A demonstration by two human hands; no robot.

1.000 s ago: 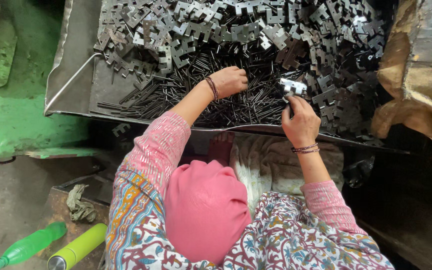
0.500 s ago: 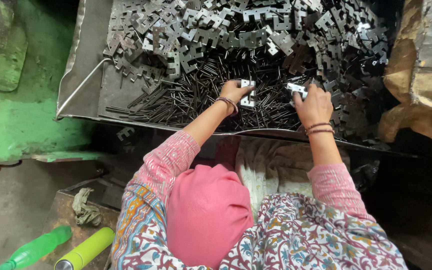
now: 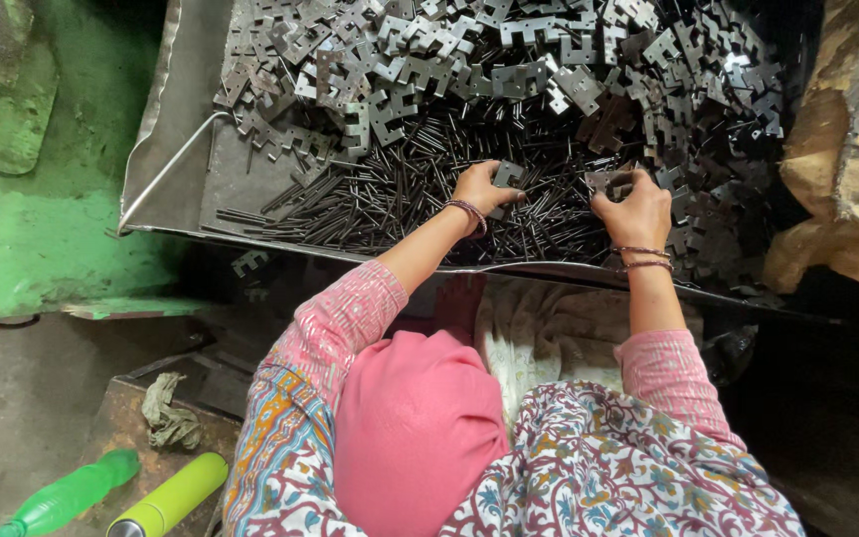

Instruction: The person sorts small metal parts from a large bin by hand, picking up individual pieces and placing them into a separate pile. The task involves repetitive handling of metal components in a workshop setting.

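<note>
In the tray [image 3: 166, 149], near its front lip, I see both hands at work among loose metal. The left hand [image 3: 481, 189] has its fingers pinched together on a plate [image 3: 505, 175], a small notched grey piece, over the bed of dark pins [image 3: 370, 204]. The right hand [image 3: 636, 209] is closed on a second plate [image 3: 610, 181], just beside the heap [image 3: 509, 60] of notched plates that fills the tray's far half. The two hands are near each other but apart. The tray's left wall slopes up bare, giving open room there; to the right the heap runs to the edge. A green surface [image 3: 42, 239] borders the tray on the left. Lower left, a green bottle [image 3: 67, 494] lies beside a yellow-green cylinder [image 3: 173, 494], with a crumpled rag [image 3: 169, 416] just above them.
</note>
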